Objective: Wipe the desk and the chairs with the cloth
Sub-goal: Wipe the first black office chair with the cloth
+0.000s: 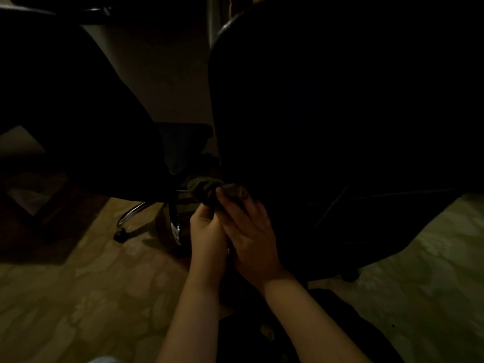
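Forearms (199, 318): nearest to us, two bare forearms rise from the bottom edge and meet at the middle of the view, with dark clothing in shadow between and below them.
Left hand (207, 231): we see its back, with the fingers curled up round the lower end of the cloth. It lies tight against the right hand.
Right hand (252, 239): it overlaps the left hand from the right. The thumb pinches the cloth from the side and the fingers reach forward over it, up against the edge of the right chair.
Cloth (204, 188): a dark green bundle, bunched up and held by both hands just above the fingertips. It sits at the left edge of the right chair, in the gap between the two chairs. Whether it actually touches the chair we cannot tell — the light is too low.
Right chair (340, 127): a large black shape filling the upper right, almost without detail in the dark.
Left chair (78, 121): black, filling the upper left, with a part of it reaching toward the right chair above the cloth.
Base (131, 213): curved chrome legs under the left chair, one ending in a dark caster (119, 235) on the floor.
Floor (78, 297): pale carpet with a faint flowered pattern, and a darker patch at the left.
Panel (162, 61): a pale upright surface showing between the chairs — we cannot tell whether it belongs to the counter.
Post (212, 22): a grey metal upright at the top, beside the panel.
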Demonstrator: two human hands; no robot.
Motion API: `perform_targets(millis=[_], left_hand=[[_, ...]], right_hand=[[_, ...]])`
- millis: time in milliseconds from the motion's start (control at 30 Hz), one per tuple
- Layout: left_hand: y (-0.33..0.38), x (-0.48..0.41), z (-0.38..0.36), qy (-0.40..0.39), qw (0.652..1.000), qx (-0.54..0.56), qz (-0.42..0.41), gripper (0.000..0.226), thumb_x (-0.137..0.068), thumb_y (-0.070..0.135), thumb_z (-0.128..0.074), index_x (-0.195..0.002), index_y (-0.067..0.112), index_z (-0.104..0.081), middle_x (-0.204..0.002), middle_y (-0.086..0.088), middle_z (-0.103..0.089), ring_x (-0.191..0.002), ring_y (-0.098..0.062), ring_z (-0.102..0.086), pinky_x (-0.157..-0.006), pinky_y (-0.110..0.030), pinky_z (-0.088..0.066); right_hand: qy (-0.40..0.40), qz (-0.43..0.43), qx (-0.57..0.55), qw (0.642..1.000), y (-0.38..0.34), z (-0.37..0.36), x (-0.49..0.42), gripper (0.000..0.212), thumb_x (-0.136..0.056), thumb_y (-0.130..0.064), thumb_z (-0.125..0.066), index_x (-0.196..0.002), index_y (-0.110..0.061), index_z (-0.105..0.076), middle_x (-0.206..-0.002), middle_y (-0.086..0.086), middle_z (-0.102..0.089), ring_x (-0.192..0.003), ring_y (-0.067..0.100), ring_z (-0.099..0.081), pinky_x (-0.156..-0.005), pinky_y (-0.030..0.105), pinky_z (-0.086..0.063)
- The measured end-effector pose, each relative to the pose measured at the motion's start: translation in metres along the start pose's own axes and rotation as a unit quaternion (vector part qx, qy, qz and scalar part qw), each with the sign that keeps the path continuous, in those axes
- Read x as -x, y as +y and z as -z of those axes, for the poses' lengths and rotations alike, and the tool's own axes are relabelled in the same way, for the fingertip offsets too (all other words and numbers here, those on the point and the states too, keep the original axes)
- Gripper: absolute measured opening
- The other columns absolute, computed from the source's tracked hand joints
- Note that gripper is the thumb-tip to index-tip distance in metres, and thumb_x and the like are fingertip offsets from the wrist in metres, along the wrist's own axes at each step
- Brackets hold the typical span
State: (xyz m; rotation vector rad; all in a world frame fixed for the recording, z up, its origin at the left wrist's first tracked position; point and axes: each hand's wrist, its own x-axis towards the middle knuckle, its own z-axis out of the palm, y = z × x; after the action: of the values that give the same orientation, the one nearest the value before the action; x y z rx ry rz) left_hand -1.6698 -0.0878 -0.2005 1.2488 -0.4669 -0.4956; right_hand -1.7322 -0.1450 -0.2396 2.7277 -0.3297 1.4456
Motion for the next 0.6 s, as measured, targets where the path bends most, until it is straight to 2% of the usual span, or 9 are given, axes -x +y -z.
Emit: perform_targets(millis=[100, 200, 267, 300, 367, 400, 467, 533, 600], left_hand=[[0.0, 0.007, 0.0, -0.019, 1.0, 0.003, -0.021, 0.019, -0.097, 0.014, -0.052, -0.098, 0.021, -0.07, -0.091, 0.003, -0.074, -0.094, -0.016, -0.069, -0.071, -0.021, -0.055], [0.006, 0.012, -0.009, -0.046, 0.991, -0.062, -0.11, 0.021, -0.097, 0.023, -0.049, -0.108, 0.023, -0.066, -0.1, 0.01, -0.072, -0.098, -0.006, -0.067, -0.075, -0.015, -0.051], [0.005, 0.013, -0.016, -0.049, 0.987, -0.081, -0.131, 0.024, -0.094, 0.031, -0.048, -0.109, 0.022, -0.065, -0.099, 0.012, -0.07, -0.096, -0.002, -0.065, -0.075, -0.013, -0.05], [0.005, 0.014, -0.02, -0.045, 0.987, -0.084, -0.131, 0.026, -0.092, 0.033, -0.048, -0.108, 0.021, -0.065, -0.097, 0.013, -0.069, -0.094, -0.002, -0.065, -0.074, -0.013, -0.049], [0.003, 0.012, -0.024, -0.034, 0.99, -0.071, -0.117, 0.026, -0.09, 0.036, -0.05, -0.104, 0.019, -0.065, -0.09, 0.013, -0.069, -0.091, -0.005, -0.065, -0.074, -0.017, -0.05], [0.001, 0.011, -0.025, -0.025, 0.994, -0.05, -0.099, 0.025, -0.089, 0.035, -0.052, -0.102, 0.02, -0.065, -0.089, 0.011, -0.069, -0.09, -0.008, -0.066, -0.075, -0.021, -0.051], [-0.003, 0.009, -0.023, -0.011, 0.997, -0.013, -0.071, 0.019, -0.089, 0.033, -0.053, -0.098, 0.023, -0.066, -0.09, 0.008, -0.071, -0.092, -0.011, -0.068, -0.075, -0.026, -0.053], [-0.006, 0.007, -0.02, -0.017, 0.995, -0.029, -0.096, 0.022, -0.093, 0.034, -0.049, -0.1, 0.02, -0.065, -0.091, 0.009, -0.069, -0.09, -0.009, -0.066, -0.073, -0.022, -0.053], [-0.006, 0.007, -0.017, -0.031, 0.992, -0.046, -0.113, 0.034, -0.093, 0.039, -0.046, -0.104, 0.01, -0.061, -0.088, 0.011, -0.065, -0.084, -0.004, -0.062, -0.068, -0.016, -0.05]], right_hand=[[0.009, 0.012, 0.024, 1.0, 0.018, 0.018, 0.001, 0.056, -0.089, -0.006, -0.046, -0.143, -0.018, -0.035, -0.16, -0.005, -0.014, -0.146, 0.017, -0.016, -0.12, 0.029, -0.01], [0.147, -0.149, -0.031, 0.977, 0.034, 0.036, -0.009, 0.052, -0.098, -0.008, -0.04, -0.145, -0.024, -0.028, -0.162, -0.006, -0.004, -0.15, 0.01, -0.002, -0.122, 0.033, -0.01], [0.185, -0.199, -0.066, 0.96, 0.032, 0.034, -0.013, 0.05, -0.104, -0.018, -0.029, -0.15, -0.033, -0.017, -0.162, -0.015, 0.01, -0.15, 0.011, 0.005, -0.122, 0.039, -0.012], [0.171, -0.188, -0.061, 0.965, 0.025, 0.028, -0.011, 0.055, -0.105, -0.02, -0.028, -0.153, -0.037, -0.009, -0.161, -0.016, 0.014, -0.15, 0.011, 0.007, -0.122, 0.04, -0.01], [0.104, -0.137, -0.023, 0.985, 0.01, 0.009, 0.0, 0.073, -0.099, -0.02, -0.044, -0.154, -0.034, 0.002, -0.161, -0.012, 0.017, -0.15, 0.016, 0.002, -0.122, 0.036, -0.004], [0.072, -0.107, -0.005, 0.992, 0.007, 0.004, 0.007, 0.08, -0.094, -0.023, -0.051, -0.155, -0.032, 0.0, -0.161, -0.01, 0.017, -0.15, 0.02, -0.004, -0.122, 0.035, -0.005], [0.041, -0.046, 0.013, 0.998, 0.016, 0.007, 0.015, 0.077, -0.093, -0.024, -0.054, -0.155, -0.029, -0.008, -0.163, -0.007, 0.01, -0.147, 0.024, -0.014, -0.119, 0.035, -0.013], [0.067, -0.022, 0.025, 0.997, 0.037, 0.022, 0.015, 0.057, -0.098, -0.018, -0.041, -0.151, -0.026, -0.023, -0.162, -0.005, -0.001, -0.146, 0.024, -0.017, -0.119, 0.032, -0.013], [0.151, -0.105, 0.038, 0.982, 0.06, 0.038, 0.012, 0.058, -0.1, -0.018, -0.032, -0.153, -0.034, -0.015, -0.162, -0.007, 0.001, -0.15, 0.016, -0.004, -0.121, 0.033, -0.009]])
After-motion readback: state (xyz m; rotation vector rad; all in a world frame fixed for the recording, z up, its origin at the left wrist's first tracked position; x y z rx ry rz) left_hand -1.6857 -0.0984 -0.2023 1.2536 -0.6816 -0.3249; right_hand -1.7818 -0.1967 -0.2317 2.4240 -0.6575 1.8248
